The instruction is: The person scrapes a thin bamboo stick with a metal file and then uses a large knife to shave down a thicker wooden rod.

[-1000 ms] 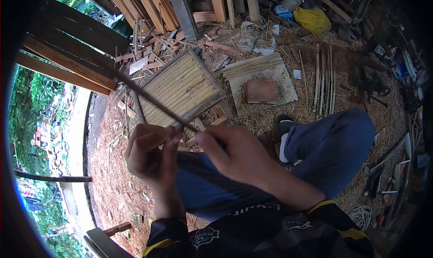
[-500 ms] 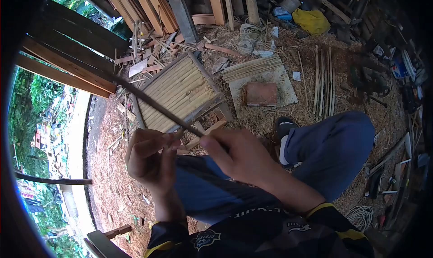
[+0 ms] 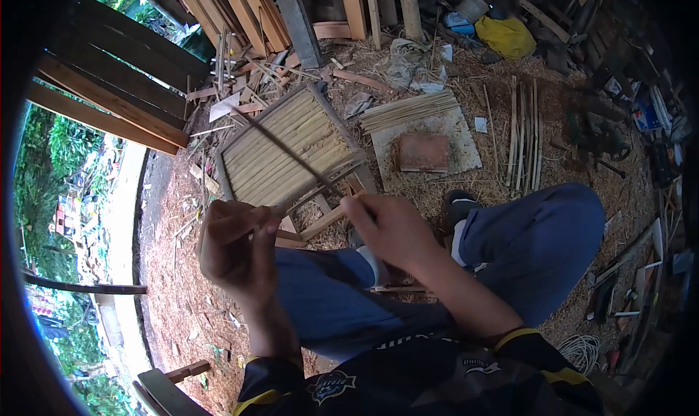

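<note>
My right hand [image 3: 397, 230] is closed around one end of a long, thin dark strip [image 3: 287, 150]. The strip slants up and left from the fingers, above a framed panel of pale bamboo slats [image 3: 273, 150]. My left hand [image 3: 237, 245] is to the left, over my knee, with thumb and fingers pinched together. Whatever lies in that pinch is too small to name. The two hands are apart, and the strip's near end is hidden in the right hand.
Beyond my feet, thin sticks [image 3: 411, 110] and a reddish block [image 3: 424, 153] lie on a pale board [image 3: 462, 136]. Longer split strips [image 3: 524, 132] rest to the right. Planks [image 3: 251, 12] lean at the back, a vise-like tool [image 3: 601, 136] stands right, and shavings cover the ground.
The dark strip's far end has swung right and away from the camera. My right hand has moved slightly right and up, leaving a wider gap from the left hand, which stays pinched.
</note>
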The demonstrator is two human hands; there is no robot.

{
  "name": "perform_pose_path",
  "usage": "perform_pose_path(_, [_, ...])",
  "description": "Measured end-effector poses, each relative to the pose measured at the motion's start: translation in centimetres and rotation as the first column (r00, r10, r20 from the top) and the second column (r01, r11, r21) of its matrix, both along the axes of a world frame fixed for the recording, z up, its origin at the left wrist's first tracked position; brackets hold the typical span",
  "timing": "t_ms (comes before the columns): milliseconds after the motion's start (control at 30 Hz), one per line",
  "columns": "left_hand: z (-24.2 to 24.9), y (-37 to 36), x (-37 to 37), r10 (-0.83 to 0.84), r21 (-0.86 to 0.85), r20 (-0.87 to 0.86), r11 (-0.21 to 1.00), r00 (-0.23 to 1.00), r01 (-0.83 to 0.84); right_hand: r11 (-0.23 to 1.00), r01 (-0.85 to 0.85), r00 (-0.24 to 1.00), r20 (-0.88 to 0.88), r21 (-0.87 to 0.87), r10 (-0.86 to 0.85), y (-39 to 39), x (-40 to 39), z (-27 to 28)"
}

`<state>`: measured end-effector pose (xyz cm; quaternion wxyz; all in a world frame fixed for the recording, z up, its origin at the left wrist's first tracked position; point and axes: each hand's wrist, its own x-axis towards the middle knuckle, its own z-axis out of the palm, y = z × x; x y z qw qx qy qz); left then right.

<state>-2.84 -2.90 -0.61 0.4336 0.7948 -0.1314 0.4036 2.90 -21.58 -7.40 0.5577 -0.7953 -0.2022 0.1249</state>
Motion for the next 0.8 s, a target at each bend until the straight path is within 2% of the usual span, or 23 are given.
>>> perform_pose_path(67, [0.1,-0.1,0.4,-0.011,-0.015,0.025,1.000,1.000,0.012,0.999,0.028,0.998,-0.050,-0.032,-0.030,-0.4,0.9,-0.8])
perform_pose_path(167, [-0.3,-0.2,0.4,-0.006,-0.042,0.052,0.999,0.999,0.009,0.994,-0.098,0.995,0.013,0.049,0.097,-0.8,-0.1,1.4])
perform_pose_path(267, [-0.1,-0.4,0.6,0.014,-0.092,0.040,0.996,0.999,-0.010,0.998,-0.057,0.998,0.006,0.010,0.057,-0.5,0.3,0.6])
perform_pose_path(367, [-0.2,0.2,0.7,-0.064,-0.045,0.063,0.997,0.996,0.067,0.998,0.031,0.999,-0.020,-0.046,-0.032,-0.7,1.7,-1.5])
perform_pose_path(467, [-0.1,0.6,0.5,-0.035,0.021,0.047,0.999,0.998,0.034,0.997,-0.064,0.998,0.004,0.037,0.064,-1.1,0.3,0.8])
perform_pose_path(567, [0.1,0.2,0.6,-0.037,-0.063,0.025,0.997,0.999,0.039,0.994,-0.094,0.995,0.018,0.063,0.093,-0.4,0.1,-0.2])
perform_pose_path(667, [0.0,0.4,0.3,-0.043,-0.064,0.022,0.997,0.999,0.044,0.998,0.047,0.998,-0.051,0.037,-0.045,-0.2,1.7,-2.8])
perform_pose_path(767, [0.1,0.0,0.9,-0.053,-0.075,0.045,0.996,0.998,0.057,1.000,-0.001,1.000,-0.025,0.002,0.001,-0.4,1.2,-1.7])
perform_pose_path(800, [0.0,-0.2,0.8,-0.044,-0.091,0.046,0.995,0.998,0.048,0.999,-0.010,1.000,-0.024,0.036,0.011,-0.3,0.8,-1.7])
